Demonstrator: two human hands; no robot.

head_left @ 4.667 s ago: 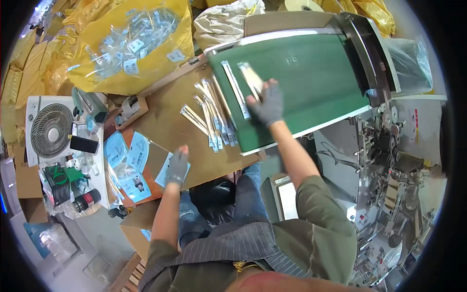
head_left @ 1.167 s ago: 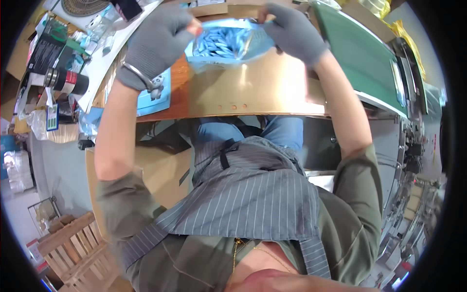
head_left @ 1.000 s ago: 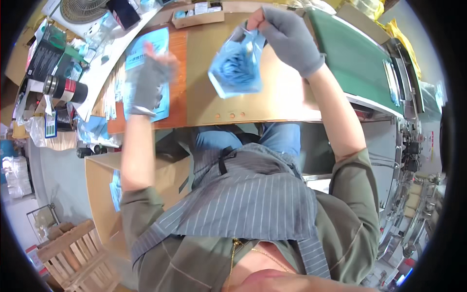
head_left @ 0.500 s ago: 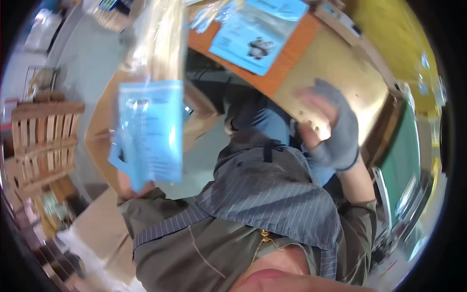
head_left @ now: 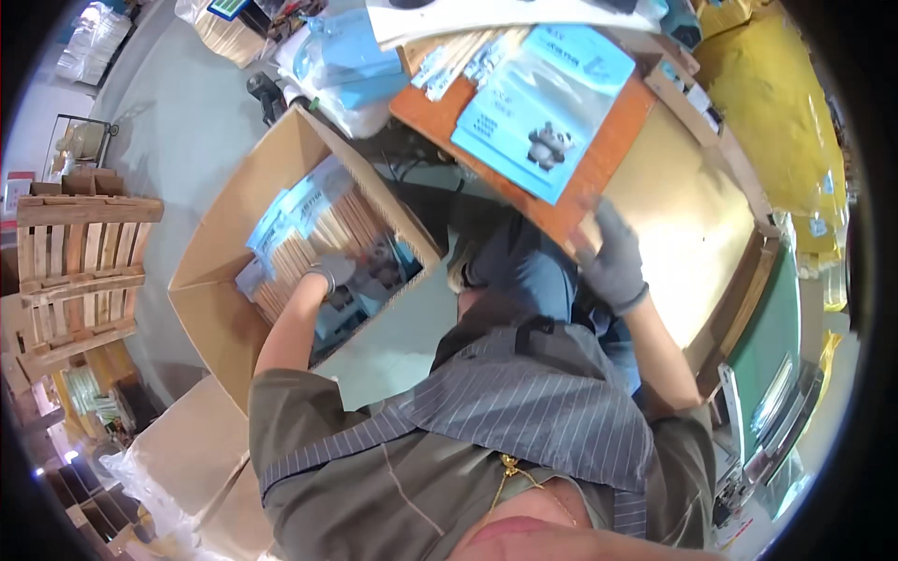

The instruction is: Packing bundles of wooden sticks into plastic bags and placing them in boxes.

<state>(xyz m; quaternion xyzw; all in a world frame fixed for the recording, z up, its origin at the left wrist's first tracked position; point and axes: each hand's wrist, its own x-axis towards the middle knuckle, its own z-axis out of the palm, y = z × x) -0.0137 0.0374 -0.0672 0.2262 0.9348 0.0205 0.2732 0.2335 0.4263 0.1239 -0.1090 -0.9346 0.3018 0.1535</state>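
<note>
My left hand [head_left: 331, 272], in a grey glove that leaves the fingertips bare, is down inside an open cardboard box [head_left: 210, 304] on the left. It rests against packs of thin wooden sticks [head_left: 341, 224] in clear and blue wrapping, and its fingers are mostly hidden. My right hand [head_left: 615, 257], gloved the same way, hovers by the near edge of an orange-brown board [head_left: 599, 154]. Its fingers are apart and slightly blurred, with nothing in them. Beyond it lie flat blue and clear pouches [head_left: 524, 117] with a panda picture, beside loose wooden sticks [head_left: 468, 58].
A pale tan work surface [head_left: 692, 187] extends right of the board, bordered by a cardboard strip [head_left: 687, 103]. Large yellow sacks [head_left: 772, 103] stand at the far right. Blue plastic packaging [head_left: 351, 61] lies beyond the box. Wooden pallets [head_left: 84, 257] stand at the left.
The blue-topped pack of sticks held up in my left hand has gone down into the box with that hand. My right hand has moved slightly down and left, near the board's edge.
</note>
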